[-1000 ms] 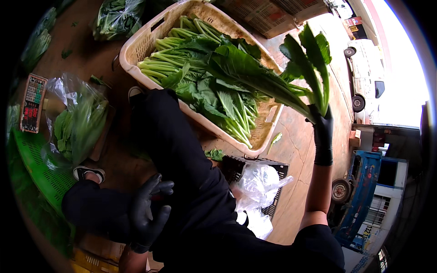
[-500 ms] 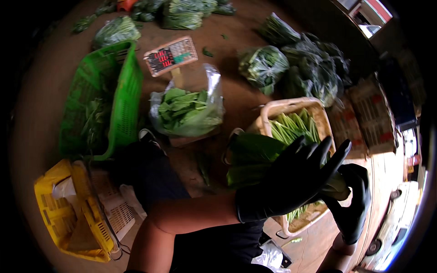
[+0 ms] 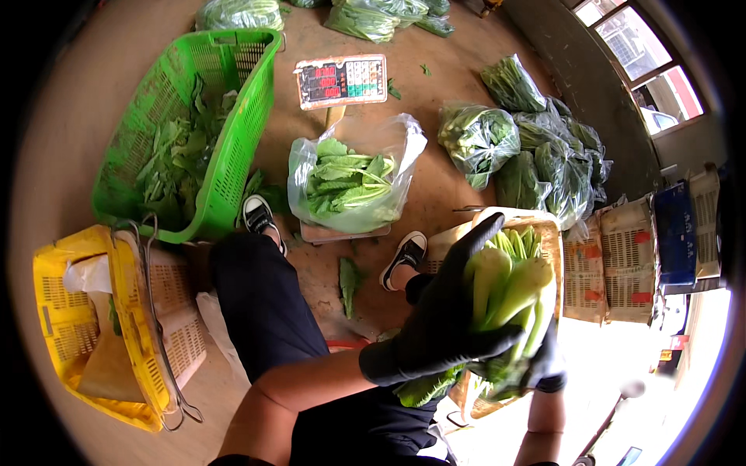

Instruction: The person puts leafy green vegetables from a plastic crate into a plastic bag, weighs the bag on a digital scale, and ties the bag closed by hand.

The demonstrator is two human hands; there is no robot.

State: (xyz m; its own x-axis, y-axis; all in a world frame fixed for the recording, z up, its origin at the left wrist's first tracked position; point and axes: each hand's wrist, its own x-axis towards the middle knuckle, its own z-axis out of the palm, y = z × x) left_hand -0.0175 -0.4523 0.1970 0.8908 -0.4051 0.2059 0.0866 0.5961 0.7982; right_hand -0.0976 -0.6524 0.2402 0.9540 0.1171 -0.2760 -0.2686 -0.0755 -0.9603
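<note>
A bunch of leafy greens [image 3: 509, 289] with thick pale stalks is between my black-gloved hands, stalk ends up and leaves down. My left hand [image 3: 447, 314] cups it from the left, one finger stretched up beside the stalks and another across the front. My right hand [image 3: 546, 363] is at the lower right side of the bunch, blurred and partly hidden behind it. Under the hands stands a beige basket [image 3: 553, 225] with more pale green stalks [image 3: 522, 242]. In front of me, an open clear plastic bag [image 3: 402, 180] of greens [image 3: 342, 186] rests on a weighing scale [image 3: 342, 81].
To the left stand a green crate [image 3: 214, 182] with loose leaves and a yellow crate [image 3: 48, 311]. Filled bags of greens [image 3: 478, 140] lie at the far right, near stacked crates [image 3: 628, 260]. A loose leaf [image 3: 349, 286] lies on the floor between my shoes.
The bunch has turned from leaves pointing left to stalk ends up. My right hand has moved down and left against the bunch. The whole view has also shifted.
</note>
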